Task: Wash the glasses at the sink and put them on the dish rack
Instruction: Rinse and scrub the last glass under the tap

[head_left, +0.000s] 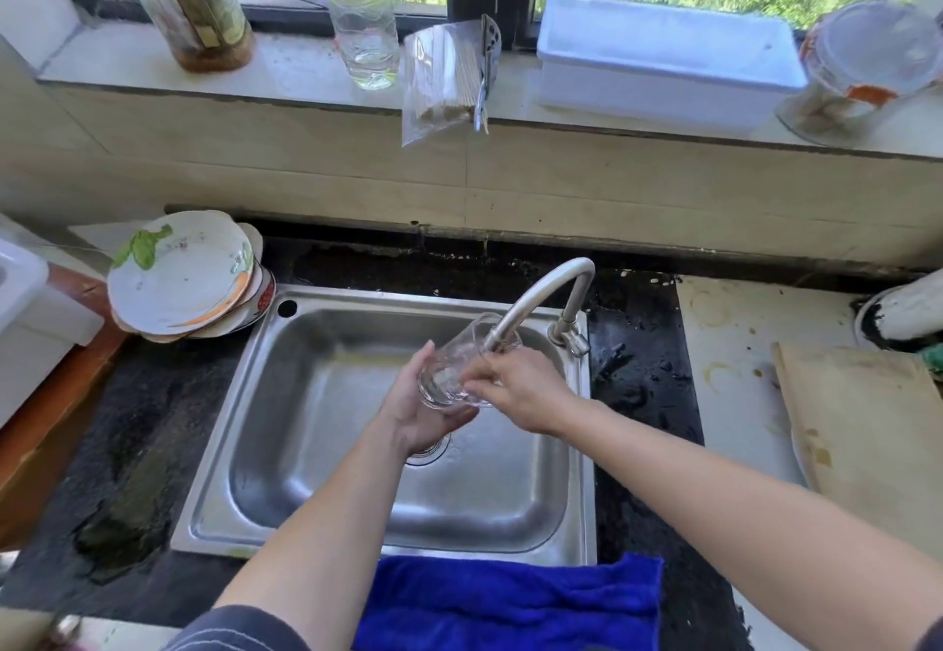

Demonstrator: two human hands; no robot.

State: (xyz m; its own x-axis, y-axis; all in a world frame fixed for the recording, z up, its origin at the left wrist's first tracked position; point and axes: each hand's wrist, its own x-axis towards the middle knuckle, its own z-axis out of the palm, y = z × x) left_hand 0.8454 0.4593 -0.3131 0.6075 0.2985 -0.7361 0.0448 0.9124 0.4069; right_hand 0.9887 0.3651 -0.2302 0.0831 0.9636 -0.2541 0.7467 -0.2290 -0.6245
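Glass (462, 364) held tilted over sink (316, 308), mouth up at the faucet (541, 293) spout. Left hand (423, 410) cups its base from below, fingers curled round it. Right hand (518, 390) grips its right side, fingers curled on the wall. Stacked plates (178, 278) sit left of the sink; blue towel (510, 599) lies at the front edge.

Glossy steel sink (326, 446), clear glass (451, 369), fuzzy cloth (510, 599)
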